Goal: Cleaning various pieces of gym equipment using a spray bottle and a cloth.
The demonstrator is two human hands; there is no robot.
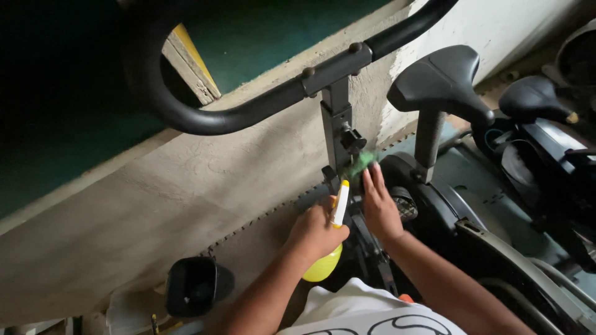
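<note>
My left hand [315, 232] has its grip closed around the yellow spray bottle [328, 257], white nozzle up and aimed at the bike frame post [336, 133], handy beside the wiping. My right hand [379, 208] lies open and flat, fingers pressing a green cloth [362, 161] against that post, below the handlebar [248, 111], beside the saddle [441, 77].

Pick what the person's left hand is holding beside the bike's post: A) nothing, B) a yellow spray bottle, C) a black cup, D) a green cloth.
B: the left hand is closed around a yellow spray bottle, while the right hand presses a green cloth against the post.
</note>
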